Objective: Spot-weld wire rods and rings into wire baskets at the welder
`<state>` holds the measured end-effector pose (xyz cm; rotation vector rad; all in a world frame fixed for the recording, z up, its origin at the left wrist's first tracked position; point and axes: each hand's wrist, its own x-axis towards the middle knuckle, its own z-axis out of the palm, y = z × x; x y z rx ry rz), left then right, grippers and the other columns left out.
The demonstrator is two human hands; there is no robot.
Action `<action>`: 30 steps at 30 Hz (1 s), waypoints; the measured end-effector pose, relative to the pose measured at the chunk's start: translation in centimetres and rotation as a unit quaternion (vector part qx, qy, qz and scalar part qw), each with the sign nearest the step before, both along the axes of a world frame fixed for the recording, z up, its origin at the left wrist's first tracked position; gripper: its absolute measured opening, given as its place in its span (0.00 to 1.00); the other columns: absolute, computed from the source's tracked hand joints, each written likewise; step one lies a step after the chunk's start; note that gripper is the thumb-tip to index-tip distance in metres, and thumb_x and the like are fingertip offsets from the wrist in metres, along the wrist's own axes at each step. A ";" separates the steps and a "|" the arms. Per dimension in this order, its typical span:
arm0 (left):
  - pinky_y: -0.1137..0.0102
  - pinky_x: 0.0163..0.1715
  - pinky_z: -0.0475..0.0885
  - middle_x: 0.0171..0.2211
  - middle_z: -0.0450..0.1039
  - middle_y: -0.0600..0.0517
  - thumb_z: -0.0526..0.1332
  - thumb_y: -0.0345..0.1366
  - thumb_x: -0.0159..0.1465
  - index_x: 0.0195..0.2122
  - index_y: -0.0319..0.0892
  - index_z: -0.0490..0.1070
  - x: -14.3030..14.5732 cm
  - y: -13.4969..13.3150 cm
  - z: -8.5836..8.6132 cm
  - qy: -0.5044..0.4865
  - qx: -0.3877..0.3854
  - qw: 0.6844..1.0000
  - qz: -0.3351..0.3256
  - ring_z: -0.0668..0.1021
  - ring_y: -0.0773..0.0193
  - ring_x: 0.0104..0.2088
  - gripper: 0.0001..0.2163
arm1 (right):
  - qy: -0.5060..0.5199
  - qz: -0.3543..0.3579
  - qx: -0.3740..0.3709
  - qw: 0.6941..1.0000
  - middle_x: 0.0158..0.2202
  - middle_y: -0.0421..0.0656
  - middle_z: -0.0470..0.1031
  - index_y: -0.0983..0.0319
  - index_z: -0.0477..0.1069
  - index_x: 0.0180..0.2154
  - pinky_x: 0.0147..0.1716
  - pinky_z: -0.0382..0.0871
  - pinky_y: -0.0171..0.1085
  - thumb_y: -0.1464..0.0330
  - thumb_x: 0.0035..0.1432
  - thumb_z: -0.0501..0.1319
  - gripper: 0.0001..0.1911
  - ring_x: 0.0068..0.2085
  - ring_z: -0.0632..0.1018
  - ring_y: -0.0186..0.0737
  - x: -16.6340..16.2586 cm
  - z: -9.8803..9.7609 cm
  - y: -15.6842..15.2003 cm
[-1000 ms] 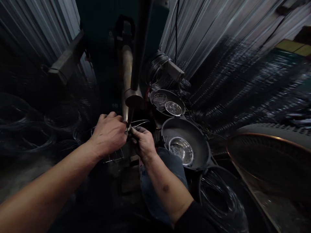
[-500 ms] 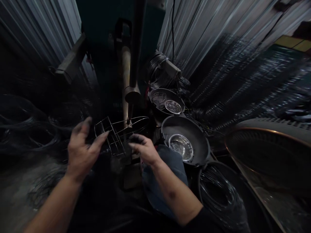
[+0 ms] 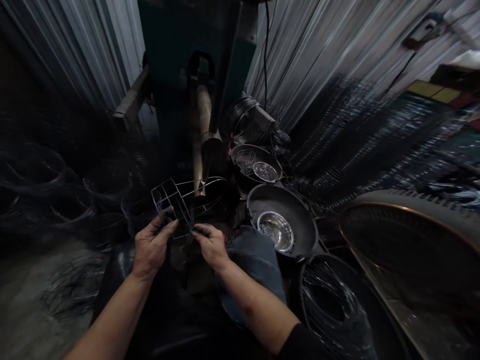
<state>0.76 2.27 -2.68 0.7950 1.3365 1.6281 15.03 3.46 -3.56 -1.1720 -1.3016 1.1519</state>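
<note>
A thin wire frame [image 3: 181, 201], with a boxy grid at its left and a long rounded loop at its right, sits at the lower tip of an upright metal rod [image 3: 198, 165]. My left hand [image 3: 152, 247] is closed, with thumb and fingers pinching the near left side of the frame. At the frame's near right corner, my right hand [image 3: 212, 245] is closed in a pinch on the wire. Above the rod, the machine's thicker cylindrical arm [image 3: 205, 112] points toward me. Darkness hides where the rod and the frame meet.
To my right, a dark pan [image 3: 305, 220] holds a shiny metal bowl [image 3: 287, 232]; a second pan [image 3: 240, 156] behind it holds wire pieces and a small dish. Coiled wire [image 3: 350, 305] lies in a tub nearer me. Wire bundles [image 3: 71, 290] are on the left floor.
My left hand has moved right and closed from spread fingers onto the wire frame. My right hand has shifted slightly left and down to the frame's corner. The camera view has shifted a little.
</note>
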 end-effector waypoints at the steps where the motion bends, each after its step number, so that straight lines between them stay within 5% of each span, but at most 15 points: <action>1: 0.69 0.43 0.71 0.37 0.77 0.50 0.71 0.42 0.47 0.48 0.41 0.75 0.0 0.2 -0.2 -0.016 0.004 1.000 0.006 0.76 0.65 0.35 0.26 | -0.004 -0.003 0.001 1.000 0.31 0.42 0.78 0.60 0.79 0.30 0.39 0.71 0.37 0.65 0.46 0.64 0.07 0.36 0.77 0.40 0.0 0.1 0.1; 7: 0.68 0.45 0.70 0.39 0.77 0.50 0.72 0.40 0.47 0.47 0.42 0.75 -0.2 0.9 -1.3 -0.056 0.009 0.998 0.002 0.76 0.65 0.37 0.24 | -0.019 -0.012 0.001 1.000 0.31 0.42 0.79 0.61 0.79 0.30 0.39 0.71 0.37 0.65 0.46 0.64 0.08 0.35 0.77 0.40 -0.3 0.2 0.5; 17: 0.64 0.49 0.69 0.40 0.77 0.49 0.69 0.43 0.51 0.48 0.40 0.75 -0.3 0.2 -0.8 0.033 0.014 0.999 0.000 0.76 0.61 0.41 0.23 | -0.034 -0.024 0.013 0.999 0.30 0.42 0.77 0.60 0.78 0.30 0.37 0.71 0.37 0.63 0.49 0.63 0.09 0.34 0.76 0.39 -0.5 0.0 0.1; 24: 0.70 0.40 0.72 0.35 0.76 0.51 0.69 0.44 0.50 0.47 0.42 0.75 0.2 -0.3 0.9 0.084 -0.006 0.996 -0.004 0.75 0.64 0.35 0.23 | -0.037 -0.029 0.027 0.999 0.32 0.42 0.77 0.58 0.78 0.32 0.38 0.70 0.38 0.64 0.50 0.62 0.08 0.35 0.75 0.40 -0.1 -0.9 0.2; 30: 0.75 0.35 0.70 0.31 0.72 0.55 0.68 0.43 0.52 0.46 0.42 0.76 0.7 0.1 0.5 0.091 -0.004 0.996 0.005 0.72 0.69 0.31 0.21 | -0.046 -0.019 0.033 0.998 0.30 0.41 0.76 0.58 0.78 0.31 0.37 0.69 0.37 0.65 0.51 0.63 0.06 0.34 0.75 0.39 0.4 -0.9 0.7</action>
